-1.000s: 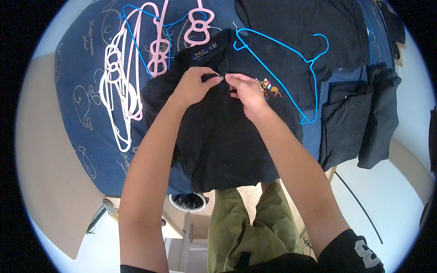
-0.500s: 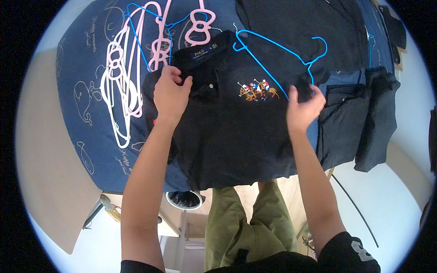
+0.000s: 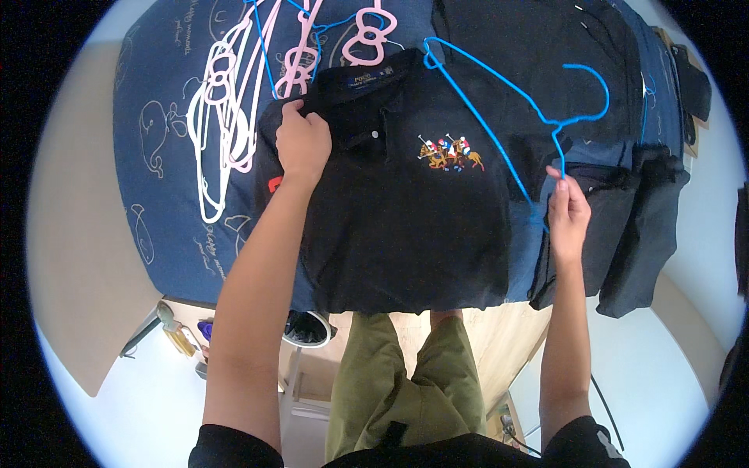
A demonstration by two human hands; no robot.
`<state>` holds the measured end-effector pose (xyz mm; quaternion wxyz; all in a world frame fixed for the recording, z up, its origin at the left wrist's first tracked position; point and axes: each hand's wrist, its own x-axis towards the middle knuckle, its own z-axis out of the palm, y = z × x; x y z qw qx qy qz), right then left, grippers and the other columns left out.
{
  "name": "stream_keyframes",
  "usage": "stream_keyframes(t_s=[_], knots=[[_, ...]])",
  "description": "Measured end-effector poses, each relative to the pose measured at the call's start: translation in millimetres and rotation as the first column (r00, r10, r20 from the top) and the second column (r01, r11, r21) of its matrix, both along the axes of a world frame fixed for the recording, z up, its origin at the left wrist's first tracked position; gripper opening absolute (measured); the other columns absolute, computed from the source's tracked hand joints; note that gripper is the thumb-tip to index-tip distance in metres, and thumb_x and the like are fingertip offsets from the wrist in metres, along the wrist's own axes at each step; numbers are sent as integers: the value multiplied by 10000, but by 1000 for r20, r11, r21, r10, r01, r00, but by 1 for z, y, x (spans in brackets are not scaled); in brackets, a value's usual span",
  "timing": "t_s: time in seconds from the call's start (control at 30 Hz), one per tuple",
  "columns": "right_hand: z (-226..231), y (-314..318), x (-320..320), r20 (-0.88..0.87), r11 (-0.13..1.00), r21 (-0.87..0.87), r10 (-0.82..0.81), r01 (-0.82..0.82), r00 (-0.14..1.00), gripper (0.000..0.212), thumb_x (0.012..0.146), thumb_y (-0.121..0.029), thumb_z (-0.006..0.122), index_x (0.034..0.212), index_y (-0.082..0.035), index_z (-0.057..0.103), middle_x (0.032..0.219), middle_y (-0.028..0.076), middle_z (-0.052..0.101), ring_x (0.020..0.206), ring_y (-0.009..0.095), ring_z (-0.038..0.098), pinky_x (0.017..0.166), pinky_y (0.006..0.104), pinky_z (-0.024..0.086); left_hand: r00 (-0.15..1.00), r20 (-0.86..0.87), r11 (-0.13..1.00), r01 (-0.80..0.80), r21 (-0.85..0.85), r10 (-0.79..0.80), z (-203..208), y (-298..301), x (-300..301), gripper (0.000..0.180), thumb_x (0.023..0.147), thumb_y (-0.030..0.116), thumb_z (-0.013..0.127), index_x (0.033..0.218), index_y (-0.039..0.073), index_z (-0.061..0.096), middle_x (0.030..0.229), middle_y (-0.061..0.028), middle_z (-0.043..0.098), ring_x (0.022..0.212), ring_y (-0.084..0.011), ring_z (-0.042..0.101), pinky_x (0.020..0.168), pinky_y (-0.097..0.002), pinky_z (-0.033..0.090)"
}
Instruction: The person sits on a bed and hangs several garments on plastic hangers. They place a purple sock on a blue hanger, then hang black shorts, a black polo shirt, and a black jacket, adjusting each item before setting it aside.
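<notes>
A black polo shirt (image 3: 406, 226) with a colourful embroidered patch of horse riders lies spread in front of me, its collar toward the far side. My left hand (image 3: 303, 144) is closed on the shirt's left shoulder, beside the collar. In my right hand (image 3: 569, 212) is a blue wire hanger (image 3: 488, 125), pinched near its hook end. The hanger slants over the shirt's right side, its hook pointing up and right. Part of its lower bar is blurred near my fingers.
White hangers (image 3: 209, 156) and pink bow-shaped hangers (image 3: 370, 39) lie at the far left on the blue patterned bedding (image 3: 160, 195). More dark clothing (image 3: 647, 226) lies at the right and far side. Below the edge stands a bin (image 3: 308, 329) with a black liner.
My right hand has taken hold of the blue hanger and moved it right and nearer, away from the shirt's collar. My left hand stays at the shirt's shoulder.
</notes>
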<state>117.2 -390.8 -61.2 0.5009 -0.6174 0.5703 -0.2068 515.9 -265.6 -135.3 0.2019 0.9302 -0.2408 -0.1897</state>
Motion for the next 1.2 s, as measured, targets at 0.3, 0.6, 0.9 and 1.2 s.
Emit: stream_keyframes(t_s=[0.3, 0.6, 0.9, 1.2], knots=[[54, 5, 16, -189, 900, -351, 201, -257, 961, 253, 1040, -79, 566, 1250, -8, 686, 1213, 132, 720, 1059, 175, 670, 962, 299, 493, 998, 47, 999, 42, 22, -43, 18, -27, -12, 477, 911, 278, 646, 1279, 8, 509, 1121, -285, 694, 1041, -473, 680, 936, -527, 527], [82, 4, 41, -197, 741, -523, 375, -421, 906, 233, 970, 23, 616, 1164, -26, 735, 857, 80, 617, 729, 153, 534, 660, 262, 440, 986, -140, 868, -151, -474, 95, 36, 8, -44, 199, 953, 65, 573, 1132, -22, 588, 748, -149, 630, 667, -256, 634, 668, -376, 504], [121, -6, 65, -198, 653, -479, 572, -587, 796, 245, 941, 52, 626, 1144, -21, 741, 771, 70, 575, 653, 139, 492, 586, 264, 396, 995, 30, 805, -59, -591, 94, 85, 6, -77, 108, 978, 111, 655, 980, 4, 643, 671, -65, 558, 601, -132, 528, 579, -289, 425], [166, 4, 76, -117, 666, -494, 586, -558, 802, 161, 961, 11, 622, 1079, -12, 729, 814, 91, 619, 690, 176, 560, 628, 285, 443, 988, 3, 595, 95, -798, -153, 193, 16, -149, 110, 962, 49, 673, 1061, 1, 683, 744, -12, 565, 622, -51, 484, 569, -223, 398]])
